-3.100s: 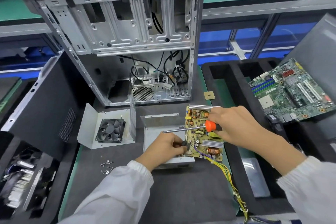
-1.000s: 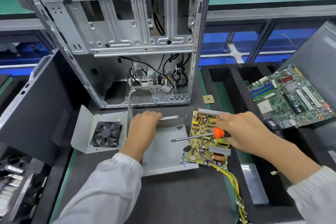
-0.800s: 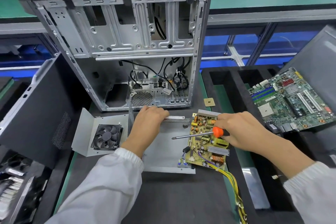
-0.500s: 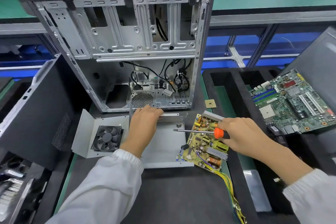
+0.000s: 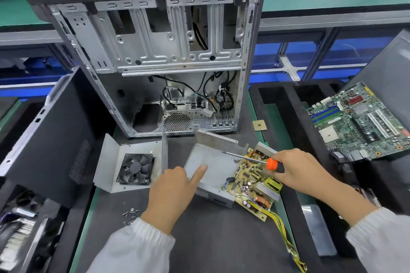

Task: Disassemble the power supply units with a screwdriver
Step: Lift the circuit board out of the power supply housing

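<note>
My right hand [image 5: 295, 170] gripped the screwdriver [image 5: 253, 158] by its orange-and-black handle, with the shaft pointing left over the power supply housing [image 5: 213, 166]. My left hand [image 5: 175, 190] held nothing; its fingers were relaxed, with one finger extended onto the near left edge of the housing floor. The housing, an open grey metal shell with a perforated rear wall, stood on the dark table [image 5: 210, 239] in front of the computer case [image 5: 155, 55]. The power supply circuit board [image 5: 255, 182] lay tilted against the right side of the housing, partly out of it, with a yellow wire bundle [image 5: 286, 237] trailing from its near corner toward me. The power supply cover [image 5: 111, 162], with the fan [image 5: 135, 169] mounted in it, lay just left of the housing. Loose screws [image 5: 131, 214] lay on the table beside my left wrist. A motherboard [image 5: 359, 122] rested on the black foam tray [image 5: 279, 104] at the right. A small CPU chip [image 5: 259, 125] lay near the case's right corner.
</note>
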Tool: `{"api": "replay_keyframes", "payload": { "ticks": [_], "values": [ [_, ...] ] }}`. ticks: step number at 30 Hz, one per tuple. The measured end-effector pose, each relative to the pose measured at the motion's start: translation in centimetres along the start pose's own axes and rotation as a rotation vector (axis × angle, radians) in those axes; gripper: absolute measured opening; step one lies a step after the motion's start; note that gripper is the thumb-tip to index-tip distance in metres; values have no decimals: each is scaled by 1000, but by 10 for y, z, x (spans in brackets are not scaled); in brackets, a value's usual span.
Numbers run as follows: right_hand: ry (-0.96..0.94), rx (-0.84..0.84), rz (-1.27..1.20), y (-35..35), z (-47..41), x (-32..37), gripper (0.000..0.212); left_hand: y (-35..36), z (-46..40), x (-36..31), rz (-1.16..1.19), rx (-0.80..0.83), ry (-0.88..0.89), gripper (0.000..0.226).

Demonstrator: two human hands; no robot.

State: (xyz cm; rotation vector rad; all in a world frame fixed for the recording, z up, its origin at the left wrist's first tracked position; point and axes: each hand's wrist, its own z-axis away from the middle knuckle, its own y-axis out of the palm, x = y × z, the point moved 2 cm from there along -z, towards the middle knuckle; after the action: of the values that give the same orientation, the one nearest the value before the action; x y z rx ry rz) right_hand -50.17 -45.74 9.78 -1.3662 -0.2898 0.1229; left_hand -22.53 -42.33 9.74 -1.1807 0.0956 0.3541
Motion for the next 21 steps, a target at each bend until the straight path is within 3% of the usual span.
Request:
{"api": "replay_keyframes", "payload": {
  "ticks": [5,8,11,21],
  "values": [
    [-7,2,3,4,1,-5,35,9,1,8,71,-6,-27,64],
    [5,15,-19,14,5,-5,29,19,0,8,433,87,-122,49],
    [18,-22,-53,19,10,-5,24,21,-12,4,703,78,-153,31],
    [5,-2,172,18,6,8,26,19,-20,0,764,28,-150,24]
  ]
}}
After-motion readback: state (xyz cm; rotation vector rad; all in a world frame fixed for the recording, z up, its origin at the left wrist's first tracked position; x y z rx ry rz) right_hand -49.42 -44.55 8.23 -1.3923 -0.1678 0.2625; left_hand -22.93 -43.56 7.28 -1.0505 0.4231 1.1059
